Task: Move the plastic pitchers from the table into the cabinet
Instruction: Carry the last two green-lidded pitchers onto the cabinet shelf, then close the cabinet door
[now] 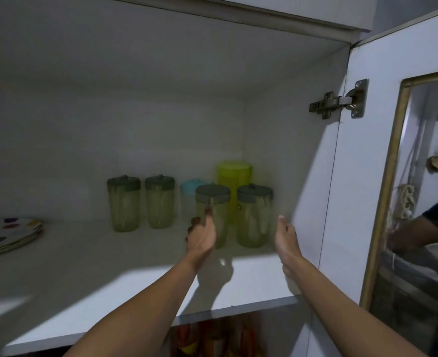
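While both arms reach into the cabinet, the left hand rests loosely open against a green pitcher on the shelf; the right hand hovers open, empty, beside another pitcher.

The cabinet shelf lies bare across its front and middle, open to a reach from 6 o'clock. Toward 1 o'clock the back right corner is crowded: two grey-lidded pitchers in front, a yellow-green pitcher and a blue-lidded container behind. Two more lidded pitchers stand at 12 o'clock, with a gap between the groups. A stack of spotted plates blocks 9 o'clock. The open door walls off 3 o'clock.
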